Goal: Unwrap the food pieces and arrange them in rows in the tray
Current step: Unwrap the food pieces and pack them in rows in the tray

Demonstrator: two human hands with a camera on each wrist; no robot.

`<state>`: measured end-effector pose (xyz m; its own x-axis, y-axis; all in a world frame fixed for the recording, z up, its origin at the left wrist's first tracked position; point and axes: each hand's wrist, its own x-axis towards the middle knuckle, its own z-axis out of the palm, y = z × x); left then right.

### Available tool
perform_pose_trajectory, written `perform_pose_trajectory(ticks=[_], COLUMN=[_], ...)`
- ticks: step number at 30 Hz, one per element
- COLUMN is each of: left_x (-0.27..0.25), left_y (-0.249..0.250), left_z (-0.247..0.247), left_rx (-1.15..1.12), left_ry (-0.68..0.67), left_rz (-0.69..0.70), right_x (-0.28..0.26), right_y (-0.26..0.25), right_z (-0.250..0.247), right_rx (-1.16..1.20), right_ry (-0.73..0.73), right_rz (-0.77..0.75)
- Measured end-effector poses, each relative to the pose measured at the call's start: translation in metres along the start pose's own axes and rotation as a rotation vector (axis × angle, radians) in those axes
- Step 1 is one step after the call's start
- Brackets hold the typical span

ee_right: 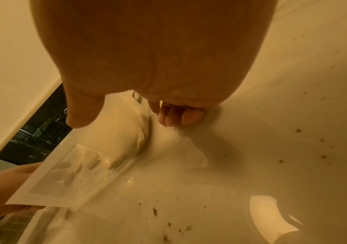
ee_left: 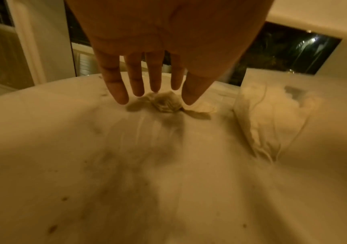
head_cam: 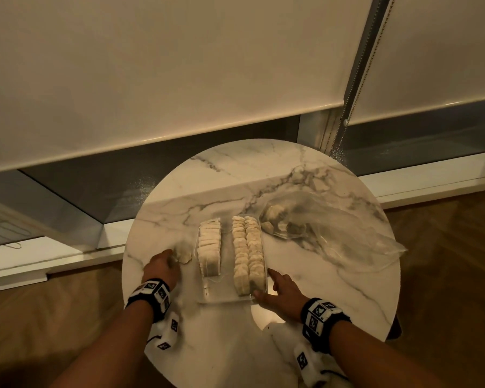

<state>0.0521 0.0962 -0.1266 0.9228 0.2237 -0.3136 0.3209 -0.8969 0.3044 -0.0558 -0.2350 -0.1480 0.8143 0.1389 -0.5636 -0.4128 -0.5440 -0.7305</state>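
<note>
A clear plastic tray (head_cam: 216,296) sits mid-table and holds rows of pale food pieces (head_cam: 248,253): one row (head_cam: 210,246) on its left side, two close rows on its right. My right hand (head_cam: 266,284) grips the tray's near right corner. Its fingers (ee_right: 174,117) curl against the tray's side and the thumb (ee_right: 78,115) reaches over the end of the rows. My left hand (head_cam: 171,259) hovers left of the tray, its fingers (ee_left: 137,85) straight. Just under the fingertips lies a small crumpled pale lump (ee_left: 165,104), wrapper or food I cannot tell.
A crumpled clear plastic bag (head_cam: 333,236) lies right of the tray with a few pieces (head_cam: 275,214) inside. The round marble table (head_cam: 235,175) stands by a low window sill with roller blinds; a bead chain (head_cam: 336,147) hangs near its far edge. Dark crumbs (ee_right: 298,130) dot the tabletop.
</note>
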Motion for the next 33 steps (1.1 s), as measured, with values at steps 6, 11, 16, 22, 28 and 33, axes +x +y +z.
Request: perform_pose_trajectory(ticks=[6,11,16,22,28,33], left_x=[-0.013,-0.034,-0.055,-0.084,-0.147,-0.176], left_y=[-0.008,-0.011,-0.02,-0.01,0.056,0.099], left_z=[0.004,0.003,-0.001,-0.014,-0.045,-0.043], left_rx=[0.104,0.093,-0.147,-0.986,-1.545,-1.498], left_ry=[-0.008,0.039,0.08,0.099,-0.104,-0.225], left_rz=[-0.005,-0.021,-0.137,-0.384,-0.309,-0.184], right_x=[-0.001,-0.002,-0.002,0.0,-0.027,-0.063], right_y=[-0.003,0.001,0.0,0.002,-0.027,-0.088], right_z=[-0.001,0.001,0.001,-0.003,-0.01,-0.025], right_rx=[0.009,0.021,0.031,0.123,0.342,0.587], right_ry=[0.007,0.014,0.015,0.039,0.454,0.147], right_rz=[-0.009,-0.005,0.0,0.014,-0.047,-0.236])
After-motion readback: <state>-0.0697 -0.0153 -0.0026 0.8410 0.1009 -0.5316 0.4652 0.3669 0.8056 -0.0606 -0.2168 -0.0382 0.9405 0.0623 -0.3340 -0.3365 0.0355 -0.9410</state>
